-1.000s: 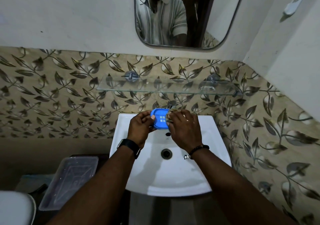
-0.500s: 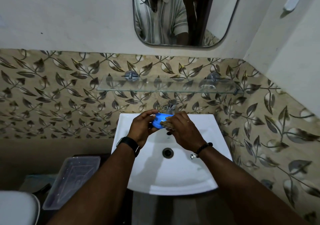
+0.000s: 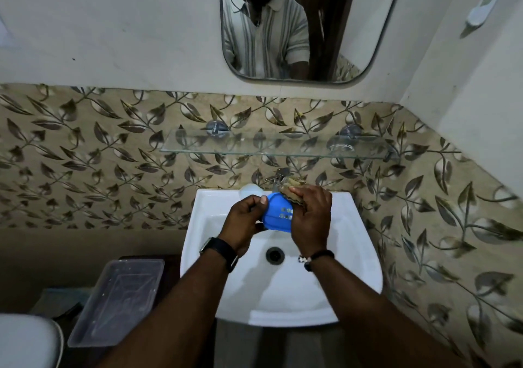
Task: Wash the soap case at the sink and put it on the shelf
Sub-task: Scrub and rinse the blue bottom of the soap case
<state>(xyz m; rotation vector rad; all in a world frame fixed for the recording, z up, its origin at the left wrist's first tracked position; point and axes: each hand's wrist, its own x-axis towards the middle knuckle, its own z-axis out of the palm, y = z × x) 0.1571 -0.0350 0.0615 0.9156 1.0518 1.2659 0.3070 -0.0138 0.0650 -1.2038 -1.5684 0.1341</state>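
A: Where's the soap case?

B: Blue soap case [image 3: 276,212], held over the back of the white sink [image 3: 356,257], just in front of the tap [image 3: 278,176]. Right side of it is hidden behind the right hand [image 3: 311,217].

A: Fingers?

B: Left hand [image 3: 244,223] fingers clamped on the case's left edge, thumb on top. Right hand fingers clenched around a brownish scrub pad [image 3: 291,189] pressed on the case; only the pad's top end shows, the rest is under the hand.

A: Tap running?

B: Can't tell, spout is half blocked by pad and hand, no stream visible.

A: Shelf?

B: Glass shelf [image 3: 271,144] on the leaf-tile wall above the tap, well apart from the case. See-through, so its edges are hard to trace.

A: Anything else?

B: Pale round object [image 3: 250,189] on the sink rim behind the left hand, partly hidden, can't identify. Clear plastic tub [image 3: 119,299] left of the sink. Mirror [image 3: 365,28] cut off at the top.
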